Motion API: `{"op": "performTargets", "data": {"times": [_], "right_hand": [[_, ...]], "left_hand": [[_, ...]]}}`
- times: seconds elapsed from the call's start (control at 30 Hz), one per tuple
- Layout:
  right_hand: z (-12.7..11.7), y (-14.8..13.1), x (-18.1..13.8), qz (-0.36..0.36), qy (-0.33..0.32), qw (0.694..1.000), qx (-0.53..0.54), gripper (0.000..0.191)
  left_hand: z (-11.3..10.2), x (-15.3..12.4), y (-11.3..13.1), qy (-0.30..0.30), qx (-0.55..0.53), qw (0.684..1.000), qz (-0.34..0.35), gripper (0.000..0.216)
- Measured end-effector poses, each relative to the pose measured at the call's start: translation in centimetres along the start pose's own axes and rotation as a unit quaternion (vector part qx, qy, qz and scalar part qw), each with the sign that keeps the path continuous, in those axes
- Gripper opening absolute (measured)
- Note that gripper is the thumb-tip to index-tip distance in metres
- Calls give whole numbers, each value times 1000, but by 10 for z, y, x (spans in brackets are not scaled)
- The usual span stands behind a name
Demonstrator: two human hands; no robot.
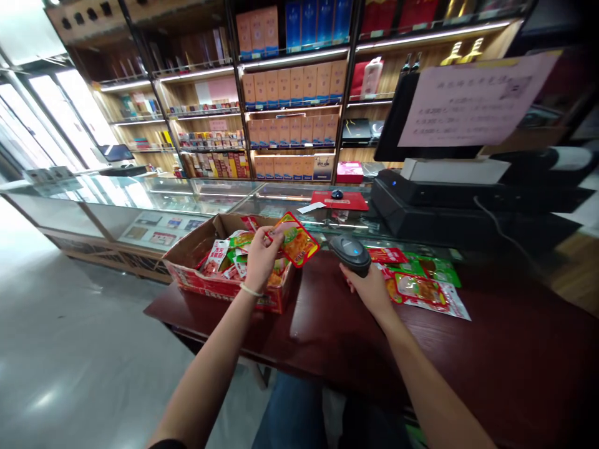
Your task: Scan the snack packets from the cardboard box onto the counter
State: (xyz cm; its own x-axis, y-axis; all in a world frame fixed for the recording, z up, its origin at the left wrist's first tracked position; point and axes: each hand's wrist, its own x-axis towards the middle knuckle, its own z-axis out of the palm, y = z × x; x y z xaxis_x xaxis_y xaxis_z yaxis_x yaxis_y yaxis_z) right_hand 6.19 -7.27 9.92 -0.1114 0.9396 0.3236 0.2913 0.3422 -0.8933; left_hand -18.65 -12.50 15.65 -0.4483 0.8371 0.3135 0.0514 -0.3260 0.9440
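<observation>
The left hand [263, 251] lightly pinched 1 glossy packet [300, 242] above the right rim of the carton [201, 282], by the left edge of the desk [322, 324], a grip that risked slipping, while the right hand [370, 288] wrapped a scanner [350, 251].

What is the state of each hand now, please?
Left hand: closed, holding a red-edged snack packet.
Right hand: closed around a black handheld scanner.

The head-worn view looks forward and down across the near table [496, 349] toward shelves [294, 106] beyond.
</observation>
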Motion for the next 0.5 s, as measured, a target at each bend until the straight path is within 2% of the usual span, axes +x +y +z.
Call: {"op": "performTargets", "data": {"times": [0.13,0.27,0.37,0.43,0.5], "right_hand": [[-34,11,5,14,50,999,-10,36],[-71,24,8,53,85,995,-16,33],[-91,36,9,56,107,993,-17,34],[-99,44,9,54,103,993,-10,34],[-101,53,8,53,91,994,-6,35]], "left_hand": [[60,-21,-4,-48,-115,990,-72,39],[108,-28,-34,-117,-220,949,-192,39],[136,-25,-68,-130,-317,895,-286,25],[149,-21,-89,-154,-372,839,-365,19],[156,-17,-107,-190,-410,784,-426,22]]}}
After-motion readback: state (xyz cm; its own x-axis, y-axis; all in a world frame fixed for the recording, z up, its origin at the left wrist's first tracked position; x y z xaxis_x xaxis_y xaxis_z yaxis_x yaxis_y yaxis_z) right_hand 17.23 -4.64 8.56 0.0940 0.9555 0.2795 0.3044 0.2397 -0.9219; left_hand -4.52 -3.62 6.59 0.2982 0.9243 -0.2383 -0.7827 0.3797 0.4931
